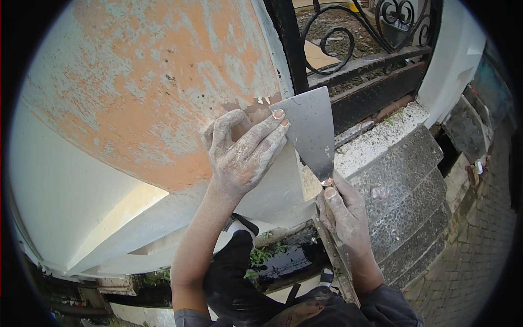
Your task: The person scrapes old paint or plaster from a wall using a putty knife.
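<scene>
- The scraper (309, 128) is held by the right hand (346, 215), fingers closed round its narrow lower end, thumb laid near the blade's neck; handle mostly hidden.
- Broad blade pointed upward; whether the wall is touched by it cannot be told.
- Left hand (239, 152) placed just left of the scraper, two fingertips laid at the blade's left edge, others bent; whether the blade is pinched there cannot be told.
- Both hands coated in pale dust.
- Left of the scraper: curved wall (163, 82), mottled orange and pale grey.
- Above and right of the scraper: black iron gate (378, 90), topped with scrollwork.
- Right of the scraper: pebbled grey slabs (408, 191), bordered farther out by paving (485, 240).
- Below the scraper: dark-trousered leg (234, 272), flanked by green plants (261, 256).
</scene>
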`<state>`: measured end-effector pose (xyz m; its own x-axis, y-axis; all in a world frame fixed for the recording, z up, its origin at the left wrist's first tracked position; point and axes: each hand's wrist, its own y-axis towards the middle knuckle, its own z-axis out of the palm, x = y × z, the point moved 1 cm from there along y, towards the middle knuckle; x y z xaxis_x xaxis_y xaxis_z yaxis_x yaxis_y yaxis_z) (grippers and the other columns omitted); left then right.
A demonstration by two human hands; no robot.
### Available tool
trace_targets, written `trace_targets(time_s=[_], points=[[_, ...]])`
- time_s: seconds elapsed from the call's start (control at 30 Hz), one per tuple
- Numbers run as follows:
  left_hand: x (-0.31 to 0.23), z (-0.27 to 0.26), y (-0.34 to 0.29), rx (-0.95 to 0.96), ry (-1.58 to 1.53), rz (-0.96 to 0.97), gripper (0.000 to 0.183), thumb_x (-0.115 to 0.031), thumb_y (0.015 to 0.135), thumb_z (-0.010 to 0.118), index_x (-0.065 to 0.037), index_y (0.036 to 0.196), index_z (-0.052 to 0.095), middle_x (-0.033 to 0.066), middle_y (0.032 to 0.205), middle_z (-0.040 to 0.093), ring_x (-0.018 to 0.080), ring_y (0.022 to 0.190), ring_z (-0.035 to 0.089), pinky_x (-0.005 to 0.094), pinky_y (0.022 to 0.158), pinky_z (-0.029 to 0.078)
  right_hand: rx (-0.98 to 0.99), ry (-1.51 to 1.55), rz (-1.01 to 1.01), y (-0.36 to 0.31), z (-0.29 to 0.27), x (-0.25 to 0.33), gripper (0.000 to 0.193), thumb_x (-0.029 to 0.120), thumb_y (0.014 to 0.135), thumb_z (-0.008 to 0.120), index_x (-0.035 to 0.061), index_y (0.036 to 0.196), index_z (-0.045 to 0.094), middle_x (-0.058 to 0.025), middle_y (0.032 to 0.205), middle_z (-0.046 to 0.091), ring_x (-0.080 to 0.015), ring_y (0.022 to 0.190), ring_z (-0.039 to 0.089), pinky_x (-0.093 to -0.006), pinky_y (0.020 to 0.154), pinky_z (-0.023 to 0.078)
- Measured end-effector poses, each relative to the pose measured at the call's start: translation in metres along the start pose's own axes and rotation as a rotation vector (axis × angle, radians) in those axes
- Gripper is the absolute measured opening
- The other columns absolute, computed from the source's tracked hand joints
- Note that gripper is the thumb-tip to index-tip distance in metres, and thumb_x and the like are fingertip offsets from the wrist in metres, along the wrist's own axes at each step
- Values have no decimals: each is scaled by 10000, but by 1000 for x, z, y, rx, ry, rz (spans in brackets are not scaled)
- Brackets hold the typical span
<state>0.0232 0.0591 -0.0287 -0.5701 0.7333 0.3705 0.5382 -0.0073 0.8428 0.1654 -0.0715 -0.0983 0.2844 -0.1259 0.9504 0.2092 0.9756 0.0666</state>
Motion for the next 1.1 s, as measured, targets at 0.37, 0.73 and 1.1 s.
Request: trace_targets(time_s=[0.37, 0.73, 1.1], points=[[2, -2, 10, 9, -3, -19, 275, -253, 636, 695, -203, 906, 704, -104, 1021, 662, 185, 893, 510, 328, 791, 329, -25, 36, 8, 5, 6, 0, 394, 117, 959, 406, -10, 1331, 379, 26, 605, 430, -18, 461, 357, -173, 418, 329], [-2, 1, 8, 6, -32, -50, 276, -248, 631, 705, -215, 905, 698, -106, 1020, 663, 190, 918, 514, 322, 790, 341, 22, 55, -63, 4, -3, -1, 379, 128, 959, 406, -27, 1305, 404, 37, 610, 420, -9, 458, 345, -168, 411, 307], [1, 3, 10, -7, -17, 0, 254, -244, 653, 691, -211, 905, 696, -101, 1039, 660, 190, 880, 522, 332, 802, 336, 0, 36, -8, 6, 2, 8, 373, 112, 955, 414, -28, 1300, 403, 42, 620, 416, -10, 475, 351, -167, 420, 310]])
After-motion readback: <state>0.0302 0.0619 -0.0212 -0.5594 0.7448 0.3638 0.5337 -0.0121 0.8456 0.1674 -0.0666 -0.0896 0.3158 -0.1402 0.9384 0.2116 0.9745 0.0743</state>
